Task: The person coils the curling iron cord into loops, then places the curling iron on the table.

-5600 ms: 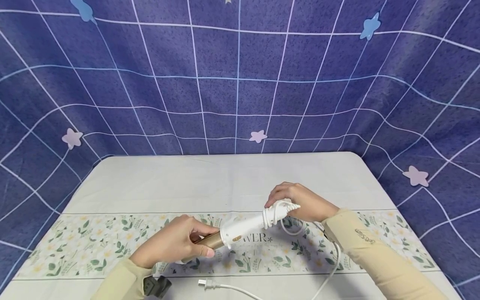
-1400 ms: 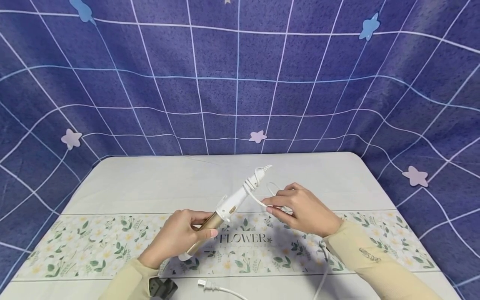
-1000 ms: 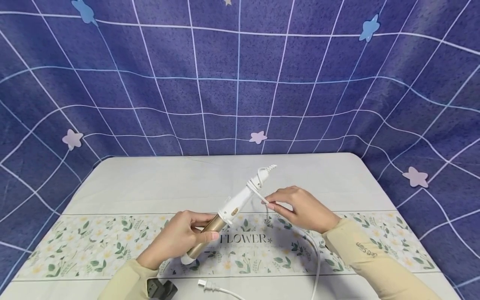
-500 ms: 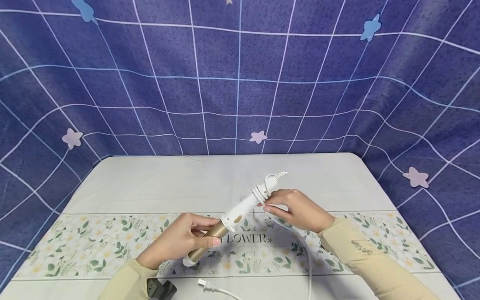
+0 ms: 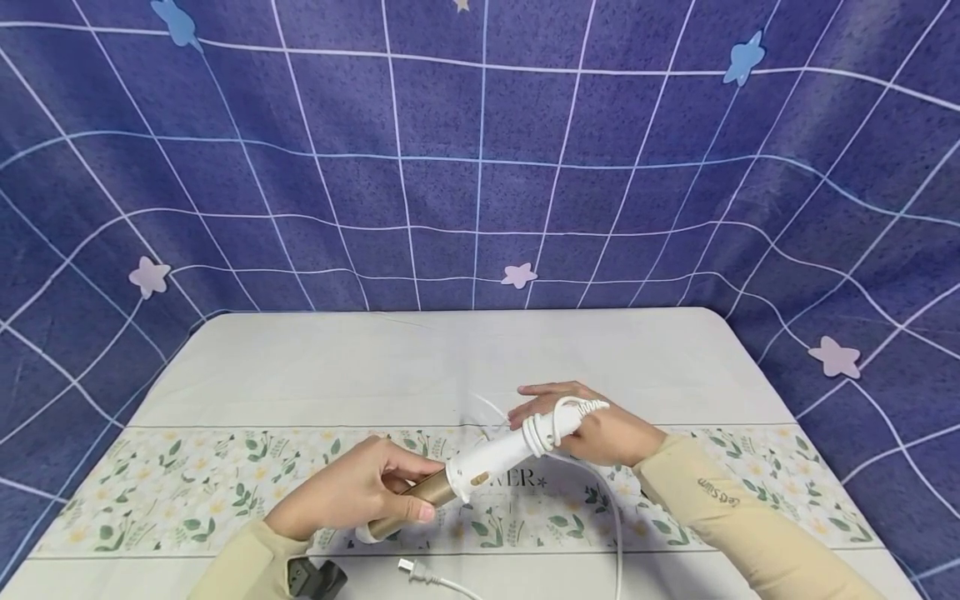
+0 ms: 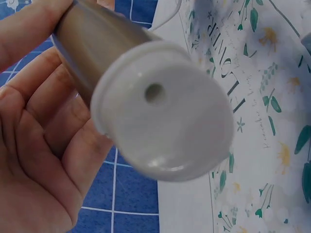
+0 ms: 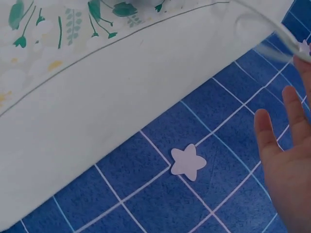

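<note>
My left hand (image 5: 356,487) grips the gold barrel (image 5: 412,504) of a curling iron, thumb in front, above the table. The iron's white handle (image 5: 495,454) points right and slightly up, with several turns of white power cord (image 5: 540,435) wound near its end. In the left wrist view the white end cap (image 6: 170,116) faces the camera. Behind the handle, my right hand (image 5: 581,425) holds the loose cord at its fingertips; its thumb is hidden. The right wrist view shows the blurred cord (image 7: 272,26) running to a fingertip, with other fingers extended.
The cord's two-prong plug (image 5: 416,571) lies near the table's front edge. A length of cord (image 5: 617,533) trails off that edge. The white tablecloth (image 5: 337,358) has a floral band. A blue star-patterned curtain (image 5: 480,167) stands behind and at both sides.
The handle end has swung down and to the right, from pointing steeply up. My right hand has passed from beside the handle to behind it with the cord. The left hand keeps its grip.
</note>
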{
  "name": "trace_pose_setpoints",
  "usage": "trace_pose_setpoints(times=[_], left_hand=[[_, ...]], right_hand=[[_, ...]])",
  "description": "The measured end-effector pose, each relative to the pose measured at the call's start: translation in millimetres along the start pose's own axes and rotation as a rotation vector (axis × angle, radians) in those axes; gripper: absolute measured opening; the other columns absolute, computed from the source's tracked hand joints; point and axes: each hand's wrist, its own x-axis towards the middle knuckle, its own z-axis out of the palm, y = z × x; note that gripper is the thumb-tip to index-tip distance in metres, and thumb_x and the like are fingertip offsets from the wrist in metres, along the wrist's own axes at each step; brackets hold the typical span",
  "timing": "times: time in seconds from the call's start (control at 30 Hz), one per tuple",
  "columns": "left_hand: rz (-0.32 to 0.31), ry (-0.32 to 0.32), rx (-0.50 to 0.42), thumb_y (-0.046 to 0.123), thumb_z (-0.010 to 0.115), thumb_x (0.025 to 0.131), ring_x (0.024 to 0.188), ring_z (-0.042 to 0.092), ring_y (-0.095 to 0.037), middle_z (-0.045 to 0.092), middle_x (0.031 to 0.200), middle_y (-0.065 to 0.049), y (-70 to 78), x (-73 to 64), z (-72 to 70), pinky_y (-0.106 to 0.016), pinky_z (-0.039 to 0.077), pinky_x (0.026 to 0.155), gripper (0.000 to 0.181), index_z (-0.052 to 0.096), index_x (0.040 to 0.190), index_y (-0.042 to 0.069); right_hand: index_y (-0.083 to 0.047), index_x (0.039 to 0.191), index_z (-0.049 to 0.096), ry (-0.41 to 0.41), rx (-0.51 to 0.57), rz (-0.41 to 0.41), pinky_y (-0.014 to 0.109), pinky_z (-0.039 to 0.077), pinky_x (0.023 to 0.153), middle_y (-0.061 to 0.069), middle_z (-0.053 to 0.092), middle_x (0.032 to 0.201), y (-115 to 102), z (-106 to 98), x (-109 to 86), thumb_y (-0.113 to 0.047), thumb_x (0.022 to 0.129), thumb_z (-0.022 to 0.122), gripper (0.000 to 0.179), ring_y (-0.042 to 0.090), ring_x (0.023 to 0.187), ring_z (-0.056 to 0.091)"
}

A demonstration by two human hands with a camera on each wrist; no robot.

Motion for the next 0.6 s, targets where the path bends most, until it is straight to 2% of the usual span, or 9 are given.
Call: trace_pose_setpoints(times=[0.2,0.33,0.43,0.57,0.6], left_hand=[[0.006,-0.038,-0.042,0.023,0.073,0.075,0.085,0.064,-0.013,0.062,0.111,-0.013,2.4,-0.6,-0.2,-0.027,0.052,0.071,0.049,0.060,0.116,0.000],[-0.004,-0.059,-0.043,0.026,0.073,0.074,0.084,0.064,-0.013,0.061,0.114,-0.011,3.6,-1.2,0.2,-0.027,0.052,0.070,0.049,0.061,0.116,0.003],[-0.009,-0.069,-0.027,0.029,0.074,0.074,0.083,0.064,-0.012,0.062,0.113,-0.009,4.2,-2.1,0.3,-0.026,0.052,0.070,0.050,0.062,0.116,0.006],[-0.022,-0.074,0.000,0.031,0.074,0.073,0.082,0.064,-0.010,0.063,0.110,-0.008,4.9,-3.0,-0.2,-0.025,0.052,0.068,0.050,0.063,0.115,0.007],[-0.028,-0.075,0.004,0.031,0.074,0.073,0.081,0.064,-0.010,0.064,0.110,-0.008,4.9,-3.1,-0.2,-0.025,0.052,0.067,0.050,0.063,0.115,0.007]], right_hand=[[-0.015,0.115,0.059,-0.043,0.044,-0.014,0.045,0.040,0.093,-0.002,0.060,0.115,2,-3,0.4,-0.009,0.076,0.070,0.041,0.025,0.113,0.050],[-0.016,0.112,0.063,-0.091,0.164,0.070,0.051,0.035,0.095,-0.003,0.060,0.116,8,-9,1.1,-0.018,0.081,0.067,0.031,0.025,0.119,0.046],[-0.021,0.108,0.063,-0.132,0.275,0.164,0.043,0.046,0.085,-0.006,0.060,0.116,11,-14,1.7,-0.026,0.087,0.062,0.022,0.022,0.124,0.041],[-0.023,0.103,0.066,-0.144,0.275,0.205,0.028,0.051,0.074,-0.009,0.063,0.106,15,-17,3.5,-0.035,0.086,0.060,0.021,0.015,0.111,0.052],[-0.023,0.101,0.067,-0.141,0.263,0.206,0.028,0.048,0.080,-0.010,0.063,0.103,16,-18,3.8,-0.037,0.084,0.061,0.022,0.012,0.106,0.055]])
